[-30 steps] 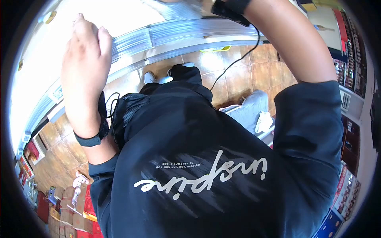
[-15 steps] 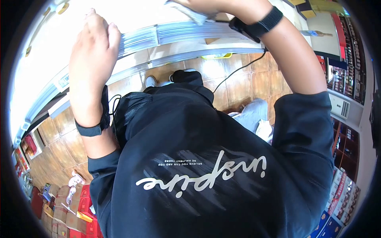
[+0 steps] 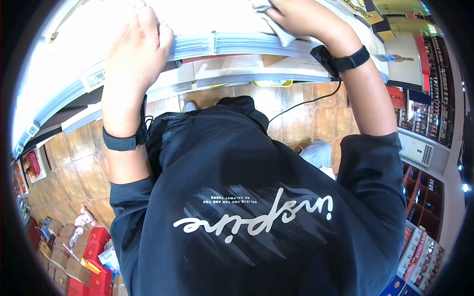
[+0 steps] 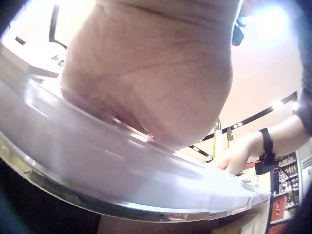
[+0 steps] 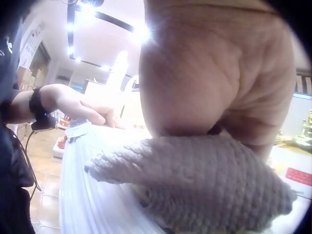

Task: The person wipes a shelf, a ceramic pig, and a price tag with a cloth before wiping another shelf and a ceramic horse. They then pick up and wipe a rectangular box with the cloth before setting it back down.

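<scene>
In the head view the left hand (image 3: 138, 54) rests flat at the counter's edge, fingers extended and holding nothing. Its palm (image 4: 151, 73) lies on the clear-edged counter (image 4: 97, 151) in the left wrist view. At upper right, the right hand (image 3: 308, 22) grips a grey-white cloth (image 3: 282, 30) against the white top, part of it lying over the layered clear edge (image 3: 242, 43). The right wrist view shows the textured cloth (image 5: 209, 180) bunched under the right hand (image 5: 219, 73); its fingertips are hidden.
A price label (image 3: 95, 77) sits on the counter edge. Gold ornaments (image 3: 359, 7) and a bottle-like object (image 3: 394, 58) are at upper right. Below lie a yellow tray (image 3: 273, 83) and tiled floor (image 3: 74, 143). Red boxes (image 3: 98, 241) stand lower left, stocked shelves (image 3: 439, 84) right.
The counter and both hands appear lower and farther right in the head view. More of the right hand and its cloth shows, and the right elbow is more bent. The left hand keeps its flat pose.
</scene>
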Motion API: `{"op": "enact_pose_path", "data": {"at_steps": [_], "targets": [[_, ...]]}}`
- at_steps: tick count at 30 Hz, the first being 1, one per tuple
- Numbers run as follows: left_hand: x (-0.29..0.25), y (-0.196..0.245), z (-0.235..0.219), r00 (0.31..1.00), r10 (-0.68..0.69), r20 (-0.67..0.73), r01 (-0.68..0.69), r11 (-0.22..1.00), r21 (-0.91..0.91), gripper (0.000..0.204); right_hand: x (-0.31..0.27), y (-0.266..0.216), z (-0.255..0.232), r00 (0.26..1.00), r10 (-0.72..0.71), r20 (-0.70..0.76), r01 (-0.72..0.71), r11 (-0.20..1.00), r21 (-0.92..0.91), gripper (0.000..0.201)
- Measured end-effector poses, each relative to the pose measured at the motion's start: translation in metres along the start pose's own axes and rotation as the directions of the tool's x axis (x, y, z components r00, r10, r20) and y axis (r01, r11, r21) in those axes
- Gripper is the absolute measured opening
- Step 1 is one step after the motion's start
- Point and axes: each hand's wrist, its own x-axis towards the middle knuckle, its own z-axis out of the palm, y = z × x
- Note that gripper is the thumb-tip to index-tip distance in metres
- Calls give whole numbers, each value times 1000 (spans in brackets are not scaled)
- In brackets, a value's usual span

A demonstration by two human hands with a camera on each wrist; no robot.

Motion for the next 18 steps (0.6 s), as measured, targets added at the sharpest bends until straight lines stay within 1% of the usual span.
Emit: {"op": "enact_pose_path", "data": {"at_steps": [2, 3, 4, 7, 8, 11, 12, 15, 16, 18], "targets": [[1, -1, 2, 999, 21, -45, -23, 998, -51, 37, -5, 10, -1, 983, 179, 35, -177, 983, -56, 35], [1, -1, 3, 997, 32, -67, -37, 996, -76, 30, -8, 13, -1, 962, 268, 48, -263, 961, -85, 35], [1, 0, 3, 997, 25, -68, -31, 996, -80, 30, -14, 13, 2, 969, 248, -15, -248, 967, -54, 33], [0, 1, 2, 998, 9, -58, -14, 996, -93, 30, -20, 8, 10, 977, 215, 18, -213, 975, -59, 33], [1, -1, 2, 999, 8, -46, -13, 995, -97, 30, -22, 7, 15, 990, 142, -25, -143, 988, -58, 34], [2, 3, -3, 1000, -8, -1, 8, 997, -71, 29, -34, 6, 18, 988, 129, -88, -130, 991, -9, 34], [2, 4, -4, 1000, -22, 16, 23, 998, -54, 29, -38, -11, -1, 972, 232, -40, -230, 972, 44, 34], [1, 1, -2, 1000, 3, -4, -3, 997, -74, 28, -48, 10, 8, 946, 313, -87, -315, 949, -9, 35], [1, 1, -3, 1000, 2, -1, -2, 997, -77, 28, -49, 13, 9, 931, 354, -90, -360, 931, -64, 35], [2, 2, -3, 1000, 4, 6, -3, 996, -85, 28, -47, 13, 13, 904, 424, -45, -426, 896, -127, 35]]}}
